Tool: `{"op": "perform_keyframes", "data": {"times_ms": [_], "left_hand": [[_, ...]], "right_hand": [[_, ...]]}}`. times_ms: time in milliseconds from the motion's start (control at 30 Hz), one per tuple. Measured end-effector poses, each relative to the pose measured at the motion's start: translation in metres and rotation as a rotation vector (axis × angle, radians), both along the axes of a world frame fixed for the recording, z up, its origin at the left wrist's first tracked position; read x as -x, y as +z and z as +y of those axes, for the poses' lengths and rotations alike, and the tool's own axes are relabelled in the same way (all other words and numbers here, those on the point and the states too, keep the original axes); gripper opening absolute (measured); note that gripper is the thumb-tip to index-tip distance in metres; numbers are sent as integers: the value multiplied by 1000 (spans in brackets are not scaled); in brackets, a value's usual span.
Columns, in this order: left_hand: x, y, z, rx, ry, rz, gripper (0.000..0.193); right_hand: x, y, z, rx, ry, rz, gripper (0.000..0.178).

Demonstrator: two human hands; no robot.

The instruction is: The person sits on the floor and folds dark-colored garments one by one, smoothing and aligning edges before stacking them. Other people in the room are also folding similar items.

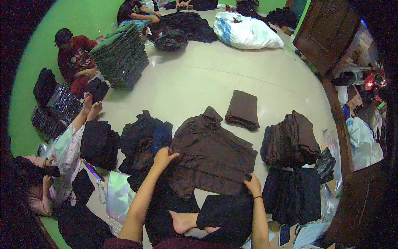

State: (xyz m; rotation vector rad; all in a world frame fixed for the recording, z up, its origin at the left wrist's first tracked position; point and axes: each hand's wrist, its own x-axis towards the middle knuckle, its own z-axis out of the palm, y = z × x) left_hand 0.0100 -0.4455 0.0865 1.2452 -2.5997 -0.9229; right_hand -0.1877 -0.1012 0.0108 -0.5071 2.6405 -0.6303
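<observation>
A dark brown collared shirt [213,155] lies spread on the floor before my crossed legs, its collar pointing away from me. My left hand [165,157] is at the shirt's left edge, beside a heap of dark garments [145,137]; its thumb sticks out toward the shirt and its other fingers are partly hidden. At the lower right edge of the shirt, my right hand [252,185] pinches the cloth. Beyond the shirt sits a small stack of folded brown garments [242,108].
To the right are a folded brown pile [290,141], a black pile [292,193] and a phone [284,235]. Clear plastic bags [119,195] lie at left. Other people sit along the left and far side, near a tall bagged stack [120,58] and a white sack [246,31].
</observation>
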Motion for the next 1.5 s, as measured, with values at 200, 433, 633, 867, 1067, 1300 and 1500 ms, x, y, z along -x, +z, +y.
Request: {"op": "perform_keyframes", "data": {"times_ms": [200, 433, 633, 867, 1067, 1300, 1500], "left_hand": [[-31, -27, 4, 36, -135, 172, 18], [-45, -30, -7, -303, -76, 360, 13], [-75, -31, -12, -187, -162, 202, 12], [-70, -16, -9, 159, -245, 82, 14], [46, -22, -24, 359, -417, 328, 30], [156, -55, -43, 474, -818, 272, 31], [213, -46, -59, 107, -683, 298, 27]], "right_hand": [[20, -21, 11, 197, 34, -207, 31], [22, 1, 17, 412, -9, -297, 32], [10, 23, 31, 188, 39, -214, 32], [9, 30, 19, -158, 125, -132, 33], [42, 24, -34, 30, 281, 406, 42], [72, 14, -36, 105, 269, 196, 31], [70, 11, -26, 190, 189, 161, 22]]}}
